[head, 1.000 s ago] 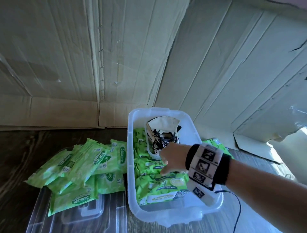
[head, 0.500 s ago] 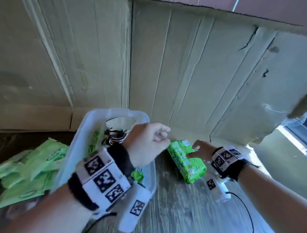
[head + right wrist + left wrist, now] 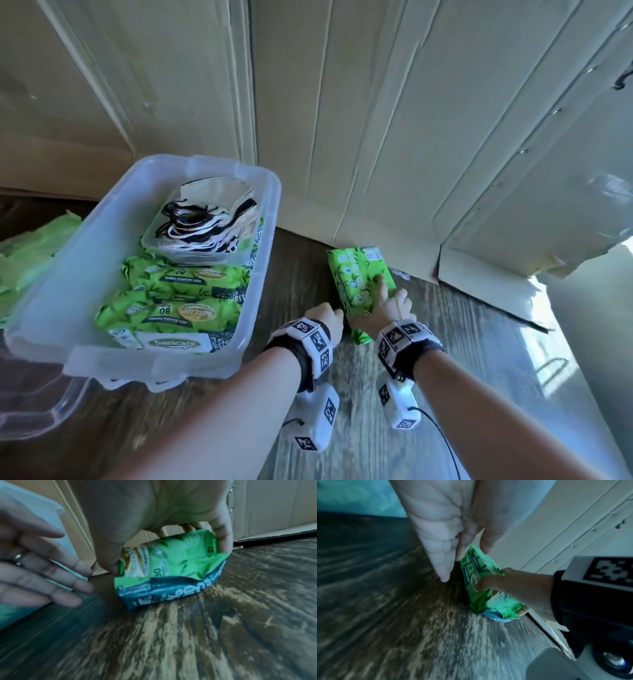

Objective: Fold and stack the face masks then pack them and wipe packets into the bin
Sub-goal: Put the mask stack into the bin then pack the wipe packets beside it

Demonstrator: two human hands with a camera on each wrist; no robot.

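Beside the bin (image 3: 263, 219), on the dark wooden floor (image 3: 462, 342), the right hand (image 3: 383, 308) grips a green wipe packet (image 3: 356, 274) near the cardboard wall (image 3: 411, 137); the bin holds packets and face masks (image 3: 202, 222). From the left wrist, the left hand (image 3: 447, 536) reaches with straight fingers, touching the packet's edge. From the right wrist, thumb and fingers curl round the packet's end.

Dim, blurred wrist views; daylight from right.

Green wipe packet (image 3: 359, 277) tilted on wooden floor, beside clear bin (image 3: 263, 260) holding packets (image 3: 171, 308), masks (image 3: 202, 222)
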